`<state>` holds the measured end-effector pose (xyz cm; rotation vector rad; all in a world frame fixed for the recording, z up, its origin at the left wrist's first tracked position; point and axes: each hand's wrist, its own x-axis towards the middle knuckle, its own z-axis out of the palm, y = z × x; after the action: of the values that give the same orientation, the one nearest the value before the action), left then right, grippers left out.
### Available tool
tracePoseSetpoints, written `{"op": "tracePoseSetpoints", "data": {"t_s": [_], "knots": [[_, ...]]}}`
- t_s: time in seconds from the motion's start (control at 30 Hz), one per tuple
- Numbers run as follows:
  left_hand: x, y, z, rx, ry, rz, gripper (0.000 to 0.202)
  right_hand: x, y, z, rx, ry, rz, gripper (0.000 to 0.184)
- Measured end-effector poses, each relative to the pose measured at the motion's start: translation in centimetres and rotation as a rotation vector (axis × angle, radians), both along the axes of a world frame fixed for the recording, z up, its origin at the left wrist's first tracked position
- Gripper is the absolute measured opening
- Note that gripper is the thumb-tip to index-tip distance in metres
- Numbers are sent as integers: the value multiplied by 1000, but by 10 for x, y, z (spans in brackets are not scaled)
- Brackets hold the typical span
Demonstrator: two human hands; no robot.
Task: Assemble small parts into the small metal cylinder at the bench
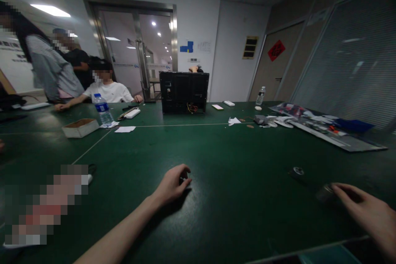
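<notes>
My left hand [172, 185] rests on the dark green table [216, 152], its fingers curled round a small dark object [183, 181] that I cannot make out. My right hand [365, 211] lies at the lower right, fingers reaching onto a small dark cylindrical piece [325, 192]. A little beyond it sits another small round part with a pale centre [298, 171].
A black computer case [183, 92] stands at the far middle. A water bottle [103, 110], a shallow box [80, 127] and papers lie at the left. More papers, a flat panel [328, 130] and a second bottle [260, 95] are at the right. Three people are at the far left.
</notes>
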<state>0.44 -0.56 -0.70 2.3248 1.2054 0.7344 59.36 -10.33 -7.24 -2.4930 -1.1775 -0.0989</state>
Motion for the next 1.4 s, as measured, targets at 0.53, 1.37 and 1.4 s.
{"op": "tracePoseSetpoints", "data": {"t_s": [0.53, 1.37, 1.4], "knots": [[1, 1, -3, 11, 2, -21, 18, -46, 9, 21, 65, -42, 136, 57], [3, -5, 1, -18, 9, -45, 19, -140, 102, 46, -380, -332, 488, 23], [2, -5, 1, -16, 10, -47, 19, -143, 101, 47, -379, -323, 498, 22]]}}
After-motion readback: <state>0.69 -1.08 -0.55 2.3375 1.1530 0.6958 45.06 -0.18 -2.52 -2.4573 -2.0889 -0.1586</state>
